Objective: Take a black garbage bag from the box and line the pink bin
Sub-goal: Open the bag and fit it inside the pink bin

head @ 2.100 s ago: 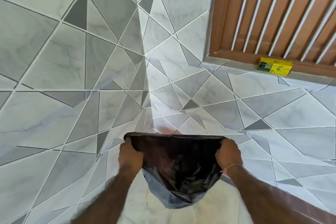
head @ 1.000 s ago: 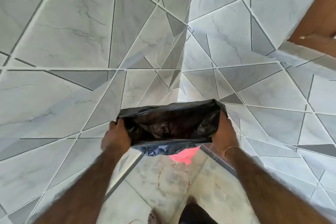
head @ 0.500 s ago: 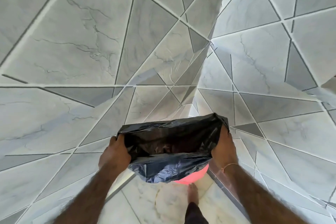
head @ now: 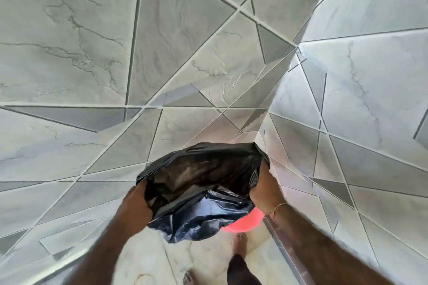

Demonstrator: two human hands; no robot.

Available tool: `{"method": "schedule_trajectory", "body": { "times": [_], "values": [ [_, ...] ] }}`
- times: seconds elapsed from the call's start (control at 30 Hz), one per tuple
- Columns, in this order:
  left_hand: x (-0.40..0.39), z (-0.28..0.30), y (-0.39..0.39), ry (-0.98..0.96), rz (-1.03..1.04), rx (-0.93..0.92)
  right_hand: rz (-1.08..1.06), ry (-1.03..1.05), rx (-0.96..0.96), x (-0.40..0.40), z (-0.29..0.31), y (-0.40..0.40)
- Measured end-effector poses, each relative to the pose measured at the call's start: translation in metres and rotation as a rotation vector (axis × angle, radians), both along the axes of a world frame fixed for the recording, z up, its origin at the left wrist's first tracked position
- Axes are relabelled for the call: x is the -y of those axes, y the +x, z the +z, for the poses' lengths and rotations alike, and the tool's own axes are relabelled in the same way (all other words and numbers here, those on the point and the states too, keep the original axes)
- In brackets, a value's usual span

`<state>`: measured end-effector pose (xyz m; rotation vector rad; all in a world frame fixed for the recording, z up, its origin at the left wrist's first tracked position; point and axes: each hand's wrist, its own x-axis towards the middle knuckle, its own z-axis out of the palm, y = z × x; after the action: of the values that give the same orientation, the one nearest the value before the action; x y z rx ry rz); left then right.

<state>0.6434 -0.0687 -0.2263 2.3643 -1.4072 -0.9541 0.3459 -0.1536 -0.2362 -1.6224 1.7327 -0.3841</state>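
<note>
Bag (head: 203, 183): out of the box, mouth spread open and held in mid-air at centre frame. Box not in view. First step judged complete.

Bag body: crumpled, hanging down toward 6 o'clock from the mouth, bottom folds loose above the floor (head: 148, 259). Not yet seated in anything, as far as visible.

Bin (head: 245, 221): only a pink arc showing at 5 o'clock from the bag, mostly hidden behind the plastic. Position judged below and slightly right of the bag mouth. Contact between bag and rim not determinable.

Left hand (head: 136, 203): at 9 o'clock on the mouth, closed around the near-left edge of the plastic, fingers tucked inside the opening.

Right hand (head: 264, 187): at 3 o'clock on the mouth, closed on the right edge, fingers hidden by the film. Thin band on the wrist.

Remaining, by judgement: align mouth over bin, lower body inside, push bottom down, fold rim of bag over rim of bin all round. Lining not started.

Surroundings: tiled wall corner at 12 o'clock, close behind the bag; bare foot (head: 240, 242) at 6 o'clock on the floor, just beside the bin.
</note>
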Motion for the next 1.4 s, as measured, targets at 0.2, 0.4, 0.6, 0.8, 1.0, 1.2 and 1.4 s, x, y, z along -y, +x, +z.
{"method": "schedule_trajectory", "body": {
  "times": [0.2,0.4,0.6,0.8,1.0,1.2,1.4],
  "values": [
    [-0.029,-0.039,-0.004,0.047,-0.056,-0.105,0.004,0.075,0.01,-0.031,-0.04,0.003],
    [-0.016,-0.086,-0.053,0.032,-0.079,-0.147,-0.281,0.025,0.083,-0.017,-0.075,-0.03],
    [0.023,-0.14,-0.105,-0.028,-0.082,-0.185,-0.419,0.031,0.112,0.001,-0.122,-0.057],
    [0.04,-0.187,-0.129,-0.038,-0.079,-0.125,-0.442,0.041,0.011,0.001,-0.181,-0.079],
    [0.043,-0.248,-0.143,0.039,-0.125,-0.138,-0.409,0.08,-0.015,0.006,-0.227,-0.093],
    [0.063,-0.298,-0.158,0.073,-0.215,-0.163,-0.308,0.176,-0.083,0.022,-0.279,-0.091],
    [0.077,-0.338,-0.162,0.047,-0.224,-0.154,-0.292,0.145,-0.091,0.02,-0.33,-0.089]
  ]
}}
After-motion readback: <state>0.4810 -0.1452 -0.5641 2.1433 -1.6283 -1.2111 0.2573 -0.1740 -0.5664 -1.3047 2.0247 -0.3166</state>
